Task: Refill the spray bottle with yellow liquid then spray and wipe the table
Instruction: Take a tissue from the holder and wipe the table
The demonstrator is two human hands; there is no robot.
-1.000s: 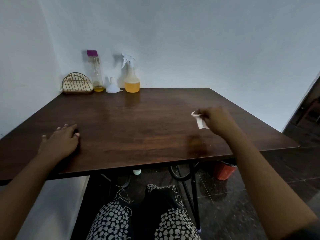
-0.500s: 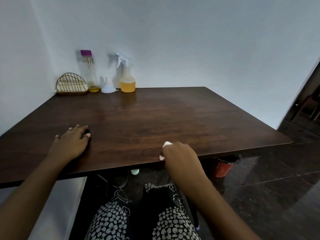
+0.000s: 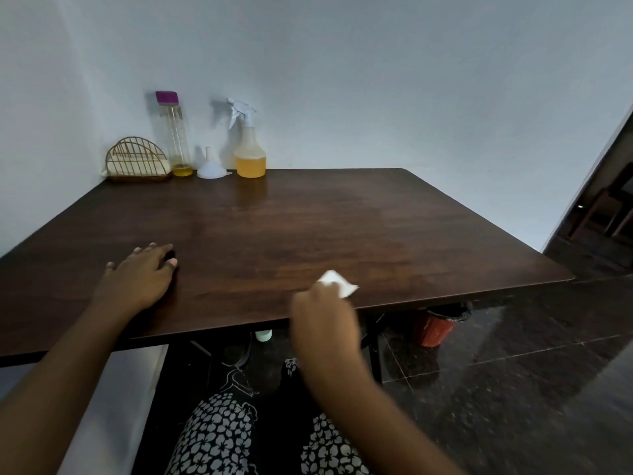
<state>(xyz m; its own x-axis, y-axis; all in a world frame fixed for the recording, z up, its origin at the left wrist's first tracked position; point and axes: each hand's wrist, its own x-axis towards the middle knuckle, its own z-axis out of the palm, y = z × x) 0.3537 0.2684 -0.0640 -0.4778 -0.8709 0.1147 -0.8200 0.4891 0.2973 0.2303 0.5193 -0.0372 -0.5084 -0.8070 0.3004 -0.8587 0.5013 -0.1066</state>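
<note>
A dark wooden table [image 3: 308, 228] fills the view. My right hand [image 3: 323, 320] is at its near edge, closed on a small white tissue [image 3: 337, 282] that pokes out past my fingers onto the tabletop. My left hand [image 3: 140, 275] lies flat, palm down, on the near left of the table. At the back left stand a spray bottle [image 3: 249, 145] about a third full of yellow liquid, a white funnel [image 3: 211, 166] upside down, and a tall clear bottle [image 3: 177, 135] with a purple cap and a little yellow liquid at the bottom.
A gold wire tissue holder [image 3: 137, 161] sits in the back left corner against the wall. Under the table I see a red bin [image 3: 435, 329] on the dark tiled floor, the table legs, and my patterned lap.
My right hand swept the tissue from the right side of the table back to the near edge, and now sits slightly further right there. My left hand stays flat on the table.
</note>
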